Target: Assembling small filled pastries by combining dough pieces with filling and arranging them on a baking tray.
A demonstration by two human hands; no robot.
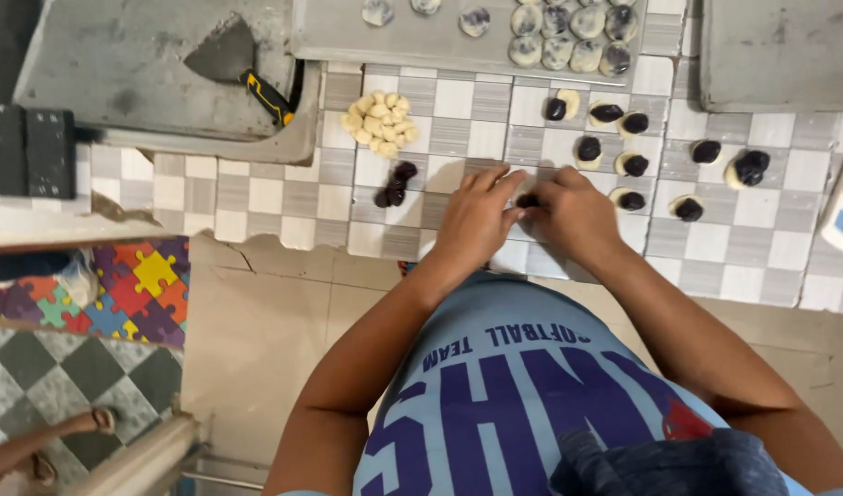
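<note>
checkered tiled counter (pixel 256 197), dough pieces (pixel 378 121), trays (pixel 421 37)

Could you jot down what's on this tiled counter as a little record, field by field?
surface: checked tiled counter
left hand: left hand pinching a dark filling piece
right hand: right hand on the same piece
pale heap: dough balls, far left of the hands
dark heap: dark filling lumps, beside the left hand
topped pieces: dough pieces with dark filling, beyond the right hand
tray: metal tray holding filled balls
tool: scraper on a grey slab
</note>
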